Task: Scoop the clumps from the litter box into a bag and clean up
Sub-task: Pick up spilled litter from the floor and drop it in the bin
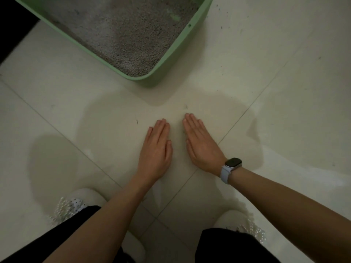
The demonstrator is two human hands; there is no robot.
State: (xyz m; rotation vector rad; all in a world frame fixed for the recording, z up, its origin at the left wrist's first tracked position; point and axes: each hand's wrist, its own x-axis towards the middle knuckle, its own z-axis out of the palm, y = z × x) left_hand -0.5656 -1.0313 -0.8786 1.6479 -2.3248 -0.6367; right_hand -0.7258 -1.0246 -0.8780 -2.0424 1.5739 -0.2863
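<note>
The box [171,59], green and holding grey litter [121,35], sits on the pale tiled floor [284,92] with one rounded corner pointing toward the person. Its near rim runs diagonally from the upper left down to that corner, then climbs to the upper right; the rest is cut off by the top edge of the view.

Below the corner, both hands lie flat on the floor, fingers straight and together, holding nothing. The left hand [156,149] is below and slightly left of the corner; the right hand [201,143], with a watch [232,164] on its wrist, is below and slightly right of it. The hands sit near each other with a narrow strip of tile between them, their fingertips angled toward one another. A bare stretch of floor separates the fingertips from the box's corner.

A few dark specks [186,107] lie on the tile between the right fingertips and the corner, and more scatter right of the box. Grout lines cross under the hands. Left and right of the box the floor lies open. Far below the box, two pale beaded shoes [76,204] frame the forearms.
</note>
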